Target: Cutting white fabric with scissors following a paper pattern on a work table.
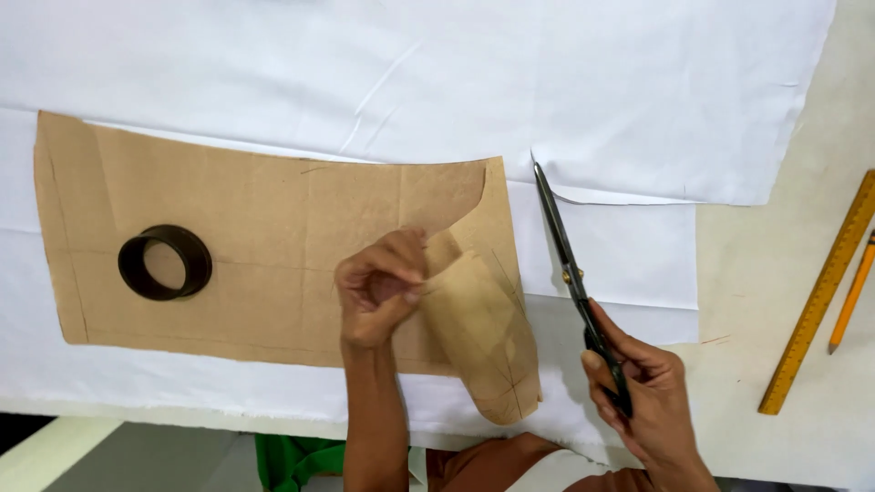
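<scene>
Pointing up-left, scissors (572,273) in right hand (643,392), left hand (378,287) curling paper pattern (273,246)

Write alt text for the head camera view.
A person's left hand curls back a brown paper pattern lying on white fabric, while the right hand holds black scissors. A black ring weighs the pattern.

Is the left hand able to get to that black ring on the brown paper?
Probably yes: the left hand pinches the curled brown paper pattern, and only flat paper lies between it and the black ring.

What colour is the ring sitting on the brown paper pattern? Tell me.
Black, a hollow ring lying flat; the head view shows it.
</scene>
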